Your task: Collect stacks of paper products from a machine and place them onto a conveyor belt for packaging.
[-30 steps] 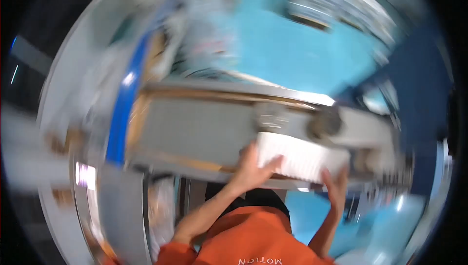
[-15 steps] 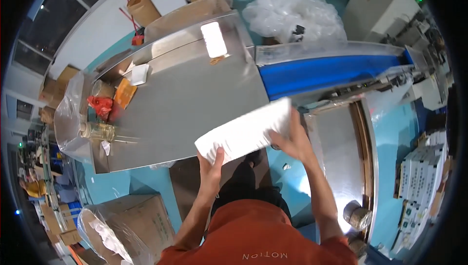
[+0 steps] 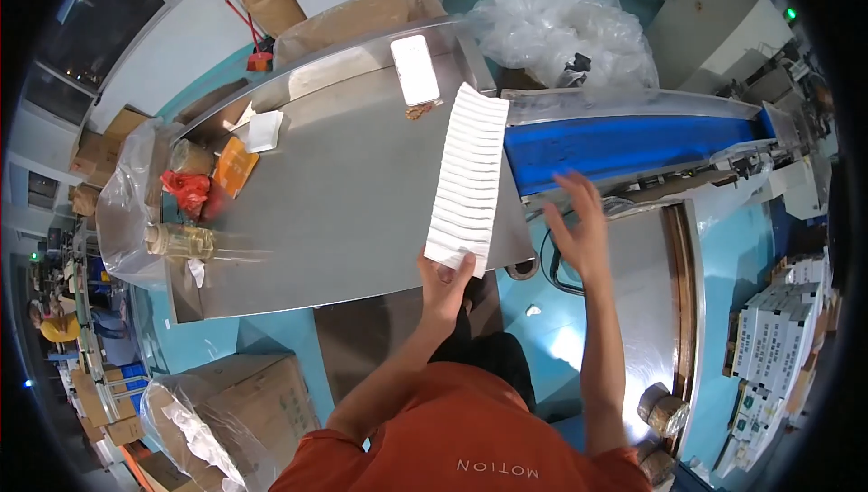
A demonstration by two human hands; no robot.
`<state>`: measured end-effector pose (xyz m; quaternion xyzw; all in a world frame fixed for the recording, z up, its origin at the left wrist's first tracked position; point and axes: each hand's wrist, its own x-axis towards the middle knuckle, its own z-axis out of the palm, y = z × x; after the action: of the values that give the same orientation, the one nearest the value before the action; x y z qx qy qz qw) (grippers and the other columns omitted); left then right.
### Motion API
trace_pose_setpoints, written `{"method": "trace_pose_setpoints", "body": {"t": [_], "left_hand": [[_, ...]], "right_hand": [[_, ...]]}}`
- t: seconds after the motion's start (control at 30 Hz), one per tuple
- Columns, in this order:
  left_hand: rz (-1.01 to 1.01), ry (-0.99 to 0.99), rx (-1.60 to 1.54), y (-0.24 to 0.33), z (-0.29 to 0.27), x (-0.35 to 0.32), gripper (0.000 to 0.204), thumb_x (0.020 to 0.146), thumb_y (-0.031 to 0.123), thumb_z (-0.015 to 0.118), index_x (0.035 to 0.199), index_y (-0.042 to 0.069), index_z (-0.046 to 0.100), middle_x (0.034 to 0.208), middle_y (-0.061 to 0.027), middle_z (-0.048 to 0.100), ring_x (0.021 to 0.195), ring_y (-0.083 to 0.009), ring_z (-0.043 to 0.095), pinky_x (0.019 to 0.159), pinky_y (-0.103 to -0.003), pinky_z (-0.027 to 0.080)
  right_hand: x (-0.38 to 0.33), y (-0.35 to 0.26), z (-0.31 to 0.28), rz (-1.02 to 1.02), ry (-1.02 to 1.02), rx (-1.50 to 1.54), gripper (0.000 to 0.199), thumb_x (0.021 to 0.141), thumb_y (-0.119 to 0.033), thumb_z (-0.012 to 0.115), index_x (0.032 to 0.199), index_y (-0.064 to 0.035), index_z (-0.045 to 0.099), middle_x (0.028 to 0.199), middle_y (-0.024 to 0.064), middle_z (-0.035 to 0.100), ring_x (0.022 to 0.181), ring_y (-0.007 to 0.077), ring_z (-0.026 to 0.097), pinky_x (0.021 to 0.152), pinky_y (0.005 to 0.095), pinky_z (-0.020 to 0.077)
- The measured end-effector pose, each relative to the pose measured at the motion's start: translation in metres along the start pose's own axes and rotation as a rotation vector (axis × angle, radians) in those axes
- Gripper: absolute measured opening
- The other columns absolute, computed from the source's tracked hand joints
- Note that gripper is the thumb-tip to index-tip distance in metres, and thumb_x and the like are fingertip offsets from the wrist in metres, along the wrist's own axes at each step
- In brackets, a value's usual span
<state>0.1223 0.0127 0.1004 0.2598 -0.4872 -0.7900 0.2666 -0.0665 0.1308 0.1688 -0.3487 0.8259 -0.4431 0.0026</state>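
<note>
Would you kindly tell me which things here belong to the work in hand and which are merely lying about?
In use:
- row of white packets, near end held by left hand
- right hand, open, beside it
- steel table
- blue conveyor belt

Lying about:
- white phone
- orange packet
- clear plastic bags
- cardboard boxes

Steel worktable [image 3: 353,212]: long row of white packets [image 3: 470,175] along its right edge, white rectangular box [image 3: 415,69], folded white piece [image 3: 265,131], orange packet [image 3: 234,166], red bag [image 3: 186,190], possibly a clear bottle [image 3: 183,241].
</note>
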Motion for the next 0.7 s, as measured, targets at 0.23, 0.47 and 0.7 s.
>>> {"method": "trace_pose_setpoints", "body": {"t": [0.23,0.47,0.7], "left_hand": [[-0.047,-0.021,0.429,-0.049,-0.026,0.010,0.055,0.095,0.032,0.057,0.139,0.005,0.038,0.138,-0.0078,0.043,0.122,-0.0177,0.043,0.102,-0.037,0.033],[0.013,-0.245,0.203,-0.069,-0.100,0.113,0.083,0.084,-0.013,0.054,0.152,0.017,0.019,0.137,-0.0163,0.042,0.116,-0.0261,0.049,0.085,-0.033,0.047],[0.391,-0.327,0.558,-0.048,-0.035,0.039,0.057,0.089,0.026,0.061,0.141,0.014,0.040,0.130,-0.0052,0.051,0.111,-0.0233,0.052,0.085,-0.037,0.049]], "right_hand": [[-0.311,0.112,-0.233,0.942,0.658,-1.201,0.058,0.080,-0.036,0.071,0.126,-0.0043,0.054,0.130,0.0264,0.049,0.130,0.0415,0.036,0.100,0.0558,0.0342],[-0.407,0.068,-0.219,1.137,0.789,-0.944,0.065,0.073,-0.052,0.067,0.115,-0.0043,0.052,0.105,0.0230,0.056,0.095,0.0426,0.057,0.082,0.0510,0.0470],[-0.558,-0.025,-0.238,1.523,0.908,-0.590,0.082,0.060,-0.044,0.074,0.114,0.0115,0.047,0.109,0.0306,0.055,0.105,0.0438,0.054,0.093,0.0458,0.0453]]}}
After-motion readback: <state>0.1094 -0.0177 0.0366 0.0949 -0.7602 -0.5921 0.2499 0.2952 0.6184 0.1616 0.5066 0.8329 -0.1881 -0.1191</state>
